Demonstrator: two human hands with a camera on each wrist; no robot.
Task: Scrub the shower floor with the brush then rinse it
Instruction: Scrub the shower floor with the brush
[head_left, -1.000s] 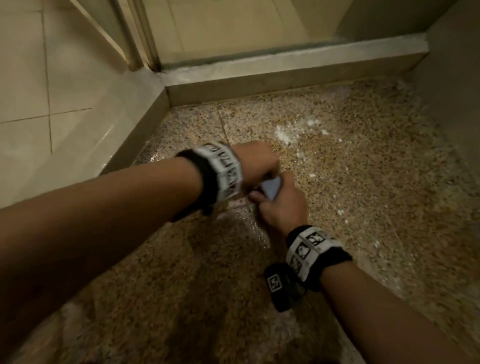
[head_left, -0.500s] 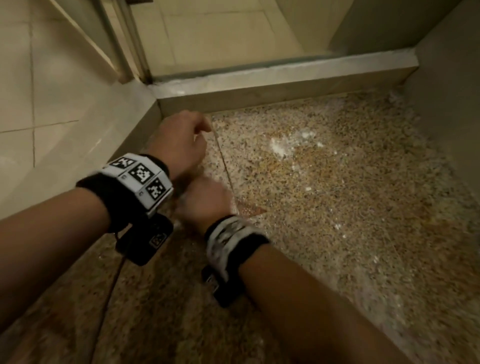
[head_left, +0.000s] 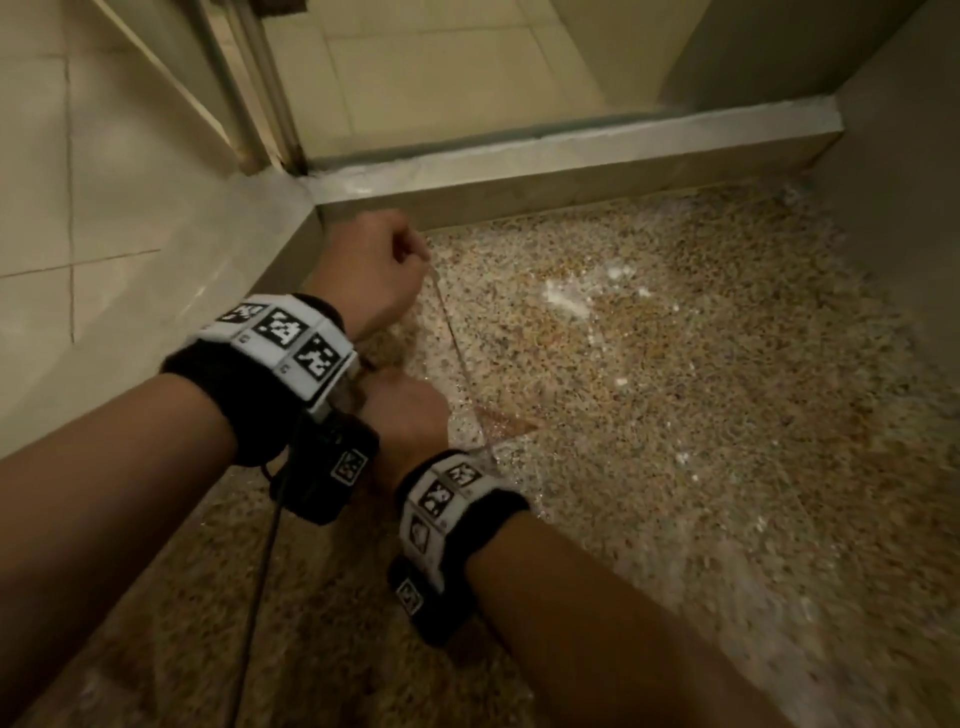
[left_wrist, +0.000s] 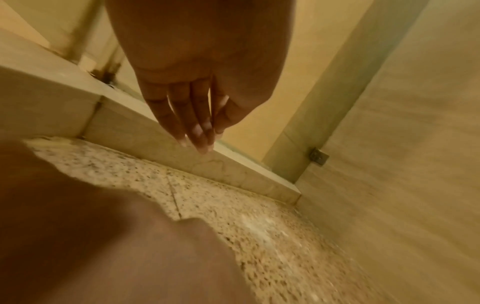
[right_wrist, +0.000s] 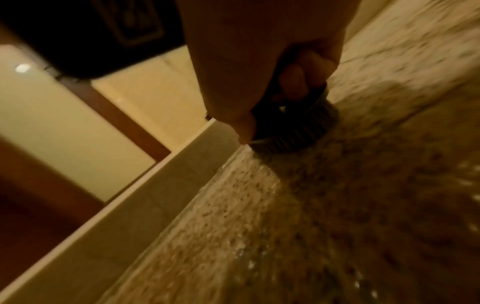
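Mostly hidden, brush (right_wrist: 296, 125) shows blurred under right hand (right_wrist: 246, 67)

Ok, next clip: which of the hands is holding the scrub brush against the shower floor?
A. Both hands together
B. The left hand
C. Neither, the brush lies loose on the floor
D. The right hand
D: in the right wrist view the right hand grips the dark brush, bristles down on the speckled shower floor, while the left hand hangs with fingers extended, holding nothing.

curb (head_left: 571, 156) raised, pale | wall tiles (head_left: 104, 156) cream | door hinge (left_wrist: 319, 158) metal
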